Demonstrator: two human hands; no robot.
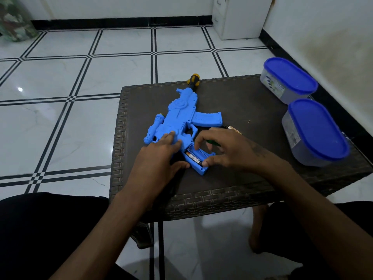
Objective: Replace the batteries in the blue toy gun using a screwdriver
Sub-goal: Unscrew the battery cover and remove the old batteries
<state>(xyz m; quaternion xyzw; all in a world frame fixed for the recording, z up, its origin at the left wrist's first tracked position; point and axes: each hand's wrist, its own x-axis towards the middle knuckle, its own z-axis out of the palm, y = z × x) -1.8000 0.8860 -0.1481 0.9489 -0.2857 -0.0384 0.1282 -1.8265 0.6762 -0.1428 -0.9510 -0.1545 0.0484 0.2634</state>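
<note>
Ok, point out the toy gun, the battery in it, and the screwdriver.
toy gun (pixel 177 110), head view, on its blue body.
battery (pixel 193 157), head view, on its middle, in the open compartment.
screwdriver (pixel 193 79), head view, on its yellow-and-black handle.

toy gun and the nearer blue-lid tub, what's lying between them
In the head view, the right hand fills most of that stretch, with a battery poking out behind it. Otherwise the table is bare there.

- One blue toy gun (pixel 177 116) is lying on the table.
- One battery (pixel 193 158) is sitting in its open grip compartment.
- One yellow-and-black screwdriver handle (pixel 193 79) is showing.
- Two blue-lidded containers (pixel 288 79) (pixel 315 132) are standing.
- One wicker table (pixel 238 178) is bearing them.
- Two hands, left (pixel 159 152) and right (pixel 226 148), are showing.
</note>
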